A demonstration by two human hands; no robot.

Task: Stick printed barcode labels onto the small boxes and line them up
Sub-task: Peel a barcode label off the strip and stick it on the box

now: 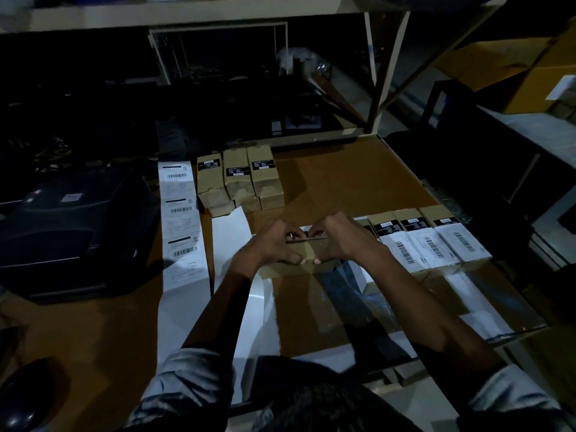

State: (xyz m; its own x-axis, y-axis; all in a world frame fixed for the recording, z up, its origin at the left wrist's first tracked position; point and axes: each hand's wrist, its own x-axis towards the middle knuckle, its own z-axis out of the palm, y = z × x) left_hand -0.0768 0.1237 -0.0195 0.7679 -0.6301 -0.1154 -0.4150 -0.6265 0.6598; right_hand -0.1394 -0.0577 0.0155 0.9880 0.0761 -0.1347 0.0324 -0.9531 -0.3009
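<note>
- Sleeves, near edge: both forearms reach fwd over tabletop (358,179); rolled grey cuffs at frame bottom.
- Backing strip (249,310): spent white liner runs from near edge up toward the hands, between the forearms and left of them.
- Label strip (182,226): printed barcode labels, left of liner, leading back beside printer (71,232). Several labels left on it.
- Left hand (274,244), right hand (343,236): both pinching a label (307,241) by its ends, fingers curled, thumbs low on the front of box (296,266). Label seen edge-on, thin dark line; cannot tell if it touches the box yet.
- Box: brown carton, lying flat mid-tabletop, under both hands, just left of done row.
- Step, est.: label being lowered/aligned onto box. Next calls for squaring label to box edges, pressing flat from one end to other, then sliding box right against the row.
- Done row (433,241): labelled boxes side by side, right of the hands, reaching to near the tabletop's right edge. Row can grow only leftward.
- Room: bare brown patch behind the hands, free for moving; near side cluttered w/ liner and glossy sheets.
- Stack (240,179): unlabelled boxes, far left-centre, well apart from the hands, reachable across the bare patch.
- Far: shelf frame (386,73) posts at tabletop's back edge; dark beyond, detail unreadable.
</note>
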